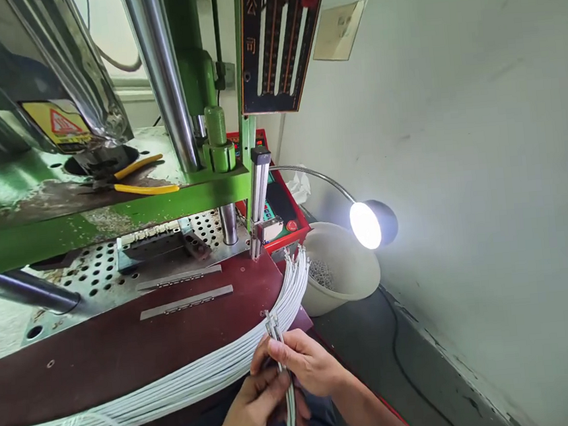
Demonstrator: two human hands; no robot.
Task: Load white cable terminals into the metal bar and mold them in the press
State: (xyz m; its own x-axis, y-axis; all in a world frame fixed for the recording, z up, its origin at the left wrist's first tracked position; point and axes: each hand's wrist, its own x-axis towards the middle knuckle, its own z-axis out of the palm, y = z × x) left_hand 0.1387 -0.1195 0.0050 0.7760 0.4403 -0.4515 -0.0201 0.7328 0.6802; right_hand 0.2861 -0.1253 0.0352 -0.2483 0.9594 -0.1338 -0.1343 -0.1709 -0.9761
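Low in the middle of the view, a few grey-white cables [290,408] with metal ends stand upright between my two hands. My left hand [263,394] is closed around them lower down. Just above it, my right hand [304,360] pinches the same cables below their tips, thumb on the near side. Beside my hands a thick bundle of white cables [213,371] curves along the edge of the dark red work board [112,351], its metal-tipped ends fanned out toward the back. Some of my left fingers are hidden behind the cables and the other hand.
Two metal strips [187,302] lie on the board before a mould block [150,246] in the green press [212,193]. Yellow-handled pliers [145,187] rest on the press. A white bucket [345,287], lit lamp [366,226] and red control box [283,206] stand right, by the wall.
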